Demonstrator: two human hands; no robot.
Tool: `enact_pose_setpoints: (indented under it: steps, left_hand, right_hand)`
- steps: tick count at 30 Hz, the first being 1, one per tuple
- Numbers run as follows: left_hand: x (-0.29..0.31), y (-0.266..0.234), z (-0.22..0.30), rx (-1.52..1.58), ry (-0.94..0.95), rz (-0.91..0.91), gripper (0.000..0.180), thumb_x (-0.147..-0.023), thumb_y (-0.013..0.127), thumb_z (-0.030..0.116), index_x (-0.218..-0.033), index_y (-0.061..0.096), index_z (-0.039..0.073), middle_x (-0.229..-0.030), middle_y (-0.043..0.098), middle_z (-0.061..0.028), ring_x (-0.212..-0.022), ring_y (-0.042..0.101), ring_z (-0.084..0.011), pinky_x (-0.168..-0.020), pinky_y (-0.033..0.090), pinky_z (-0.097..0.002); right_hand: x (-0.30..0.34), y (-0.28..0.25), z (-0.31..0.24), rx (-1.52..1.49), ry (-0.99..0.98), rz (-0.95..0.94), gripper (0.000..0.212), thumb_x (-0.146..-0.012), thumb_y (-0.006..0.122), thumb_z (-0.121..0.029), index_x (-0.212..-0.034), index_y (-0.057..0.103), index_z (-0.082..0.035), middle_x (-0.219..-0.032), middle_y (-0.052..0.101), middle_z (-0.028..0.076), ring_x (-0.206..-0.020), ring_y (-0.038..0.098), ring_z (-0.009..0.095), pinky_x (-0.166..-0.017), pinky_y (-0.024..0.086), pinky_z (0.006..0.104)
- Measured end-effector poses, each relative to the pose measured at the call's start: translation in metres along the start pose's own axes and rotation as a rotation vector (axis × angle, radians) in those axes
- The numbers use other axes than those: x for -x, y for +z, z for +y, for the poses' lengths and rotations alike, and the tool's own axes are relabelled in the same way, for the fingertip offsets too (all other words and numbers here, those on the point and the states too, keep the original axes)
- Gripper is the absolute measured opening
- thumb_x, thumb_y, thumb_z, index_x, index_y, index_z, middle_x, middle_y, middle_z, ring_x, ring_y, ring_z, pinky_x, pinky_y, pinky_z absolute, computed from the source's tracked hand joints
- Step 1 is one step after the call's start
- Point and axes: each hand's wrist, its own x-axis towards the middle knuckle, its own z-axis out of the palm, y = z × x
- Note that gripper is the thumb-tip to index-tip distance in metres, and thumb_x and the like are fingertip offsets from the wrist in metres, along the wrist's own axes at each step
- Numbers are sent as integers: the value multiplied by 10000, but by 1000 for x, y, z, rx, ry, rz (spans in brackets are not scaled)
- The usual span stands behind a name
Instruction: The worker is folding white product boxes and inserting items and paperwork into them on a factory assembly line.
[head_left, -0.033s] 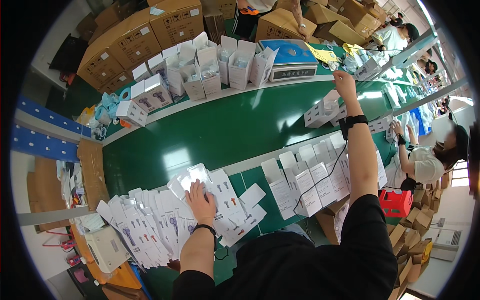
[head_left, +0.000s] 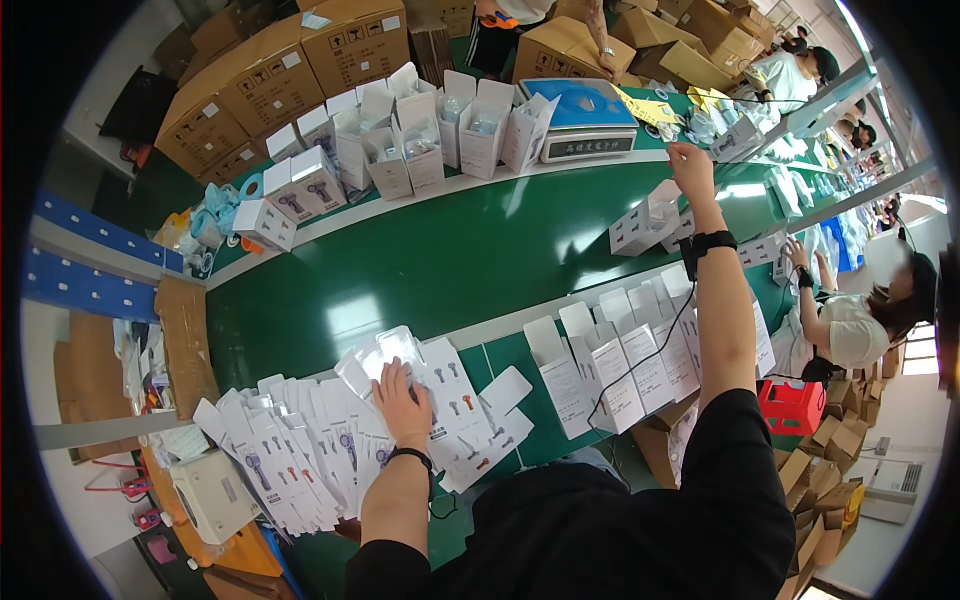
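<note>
Flat white cartons (head_left: 455, 402) lie overlapping on the table (head_left: 505, 356), beneath the left hand (head_left: 402, 402), whose fingers are extended. Open white boxes (head_left: 640, 357) stand to the right. Farther off, the right hand (head_left: 690, 172) is raised, fingers bent; whether it pinches anything cannot be determined.

Fisheye on wearer's head, looking down and forward; black shirt (head_left: 610, 530) nearest, green work surface (head_left: 430, 250) beyond.
</note>
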Motion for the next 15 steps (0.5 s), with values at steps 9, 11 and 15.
enact_pose_setpoints:
  steps: [9, 11, 15]
  left_hand:
    - [1, -4, -3, -2, -23, -13, 407, -936, 566, 145, -1335, 579, 70, -1543, 523, -89, -1499, 399, -296, -1293, 171, -530]
    - [0, -3, -3, -8, -24, -1, 401, -936, 568, 152, -1329, 580, 75, -1535, 527, -83, -1496, 402, -295, -1291, 180, -532]
    - [1, -2, -4, -16, -15, 12, 388, -938, 572, 168, -1317, 582, 86, -1518, 536, -72, -1488, 408, -291, -1286, 197, -536]
  right_hand:
    - [39, -12, -30, 483, -38, -140, 255, -941, 606, -225, -1081, 753, -70, -1086, 757, 178, -956, 716, 418, -833, 572, 513]
    - [45, -14, -31, 530, -164, -58, 247, -932, 598, -201, -1085, 745, -74, -1112, 754, 178, -980, 712, 419, -841, 572, 523]
    - [46, -21, -36, 645, -57, -243, 228, -884, 591, -132, -1024, 763, -76, -1213, 726, 196, -1161, 661, 424, -975, 538, 520]
